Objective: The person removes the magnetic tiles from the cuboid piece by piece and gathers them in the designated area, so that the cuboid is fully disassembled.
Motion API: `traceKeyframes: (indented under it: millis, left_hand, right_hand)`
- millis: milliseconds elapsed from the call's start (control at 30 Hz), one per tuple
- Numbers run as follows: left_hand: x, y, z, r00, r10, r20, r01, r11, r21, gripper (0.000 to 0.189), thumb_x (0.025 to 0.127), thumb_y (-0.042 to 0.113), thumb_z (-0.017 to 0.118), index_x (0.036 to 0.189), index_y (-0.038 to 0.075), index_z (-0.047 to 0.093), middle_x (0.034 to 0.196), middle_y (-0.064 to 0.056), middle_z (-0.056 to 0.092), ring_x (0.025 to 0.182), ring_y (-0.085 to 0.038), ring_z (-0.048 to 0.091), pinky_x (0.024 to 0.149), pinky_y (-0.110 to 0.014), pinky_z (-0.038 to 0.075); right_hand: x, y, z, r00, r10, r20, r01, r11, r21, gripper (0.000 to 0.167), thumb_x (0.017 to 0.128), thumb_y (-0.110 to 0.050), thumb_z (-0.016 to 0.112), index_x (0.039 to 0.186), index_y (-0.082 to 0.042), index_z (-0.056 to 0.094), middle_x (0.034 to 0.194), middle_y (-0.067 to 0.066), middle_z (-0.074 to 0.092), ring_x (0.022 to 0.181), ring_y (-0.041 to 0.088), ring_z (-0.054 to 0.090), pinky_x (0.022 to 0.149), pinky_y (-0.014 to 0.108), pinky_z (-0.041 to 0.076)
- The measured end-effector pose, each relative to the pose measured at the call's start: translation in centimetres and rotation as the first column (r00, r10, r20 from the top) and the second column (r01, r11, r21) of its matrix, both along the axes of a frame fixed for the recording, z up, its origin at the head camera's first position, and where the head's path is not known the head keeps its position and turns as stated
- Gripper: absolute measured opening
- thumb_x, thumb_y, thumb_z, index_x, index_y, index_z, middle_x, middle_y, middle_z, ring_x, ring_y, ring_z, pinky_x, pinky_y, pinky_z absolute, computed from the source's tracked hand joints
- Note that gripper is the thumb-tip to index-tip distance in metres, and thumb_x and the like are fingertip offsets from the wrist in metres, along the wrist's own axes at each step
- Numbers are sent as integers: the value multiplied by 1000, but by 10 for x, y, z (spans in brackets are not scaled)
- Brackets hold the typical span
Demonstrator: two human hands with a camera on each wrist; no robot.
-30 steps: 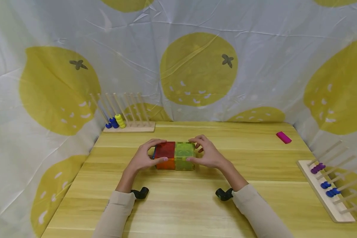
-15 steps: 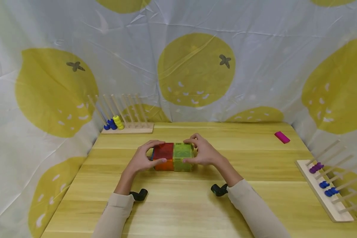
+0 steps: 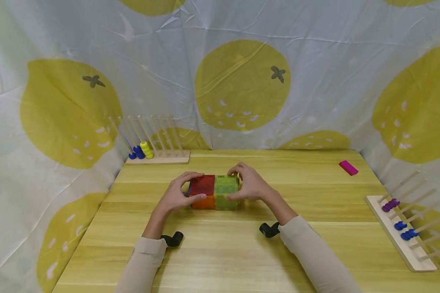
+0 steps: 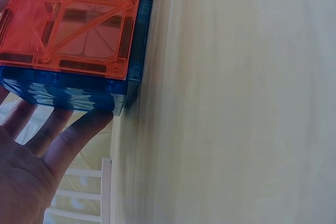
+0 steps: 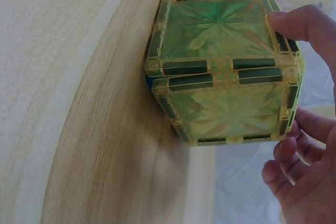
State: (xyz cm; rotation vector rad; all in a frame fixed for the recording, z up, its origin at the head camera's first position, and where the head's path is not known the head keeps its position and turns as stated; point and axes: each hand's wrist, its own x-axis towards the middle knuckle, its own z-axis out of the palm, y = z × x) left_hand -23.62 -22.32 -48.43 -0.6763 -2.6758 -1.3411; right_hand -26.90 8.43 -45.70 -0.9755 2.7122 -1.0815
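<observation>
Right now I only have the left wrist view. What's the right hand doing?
Observer: The right hand has its thumb on the yellow-green cube, on the side facing the person.
Operator: Anything toward the table's back right?
Observer: A magenta block lies there.
Operator: And along the right edge?
Observer: A peg rack with purple beads and blue beads.

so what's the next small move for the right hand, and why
Probably press the green end tile lightly inward with the right hand: in the right wrist view its edge seems not quite flush with the green front tile, and the left hand holds the orange half.
</observation>
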Motion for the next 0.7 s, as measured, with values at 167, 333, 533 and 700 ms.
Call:
traceKeyframes:
  millis: [167, 333, 533, 700]
  left_hand:
    - [0, 0, 0, 1000, -3, 6, 3, 1000, 4, 65, 82, 39, 87, 142, 31, 62, 145, 4, 58, 136, -27, 54, 113, -63, 41]
    - [0, 0, -1, 1000, -9, 20, 8, 1000, 9, 65, 82, 38, 88, 142, 31, 62, 145, 3, 58, 137, -29, 53, 111, -64, 43]
    - [0, 1, 1, 999, -21, 25, 20, 1000, 17, 65, 83, 38, 87, 142, 31, 61, 146, 4, 57, 138, -28, 52, 111, -62, 44]
    - [0, 1, 1, 999, -20, 33, 20, 1000, 16, 65, 83, 37, 87, 142, 32, 61, 147, 4, 57, 137, -28, 53, 101, -56, 53]
  right_hand:
    - [-1, -1, -3, 1000, -7, -11, 7, 999, -32, 70, 66, -47, 93, 122, -15, 66, 115, 2, 57, 95, 19, 50, 76, 33, 45]
    - [0, 1, -6, 1000, -10, -5, 9, 996, -90, 68, 64, -46, 95, 119, -15, 68, 106, 1, 57, 88, 18, 46, 73, 32, 42]
    - [-1, 3, -9, 1000, -24, 0, 24, 992, -120, 66, 63, -43, 96, 117, -16, 70, 101, 0, 57, 83, 17, 45, 71, 31, 41]
    - [-2, 2, -8, 1000, -26, -11, 24, 993, -115, 67, 62, -43, 96, 116, -16, 69, 99, 1, 56, 86, 22, 48, 73, 32, 42]
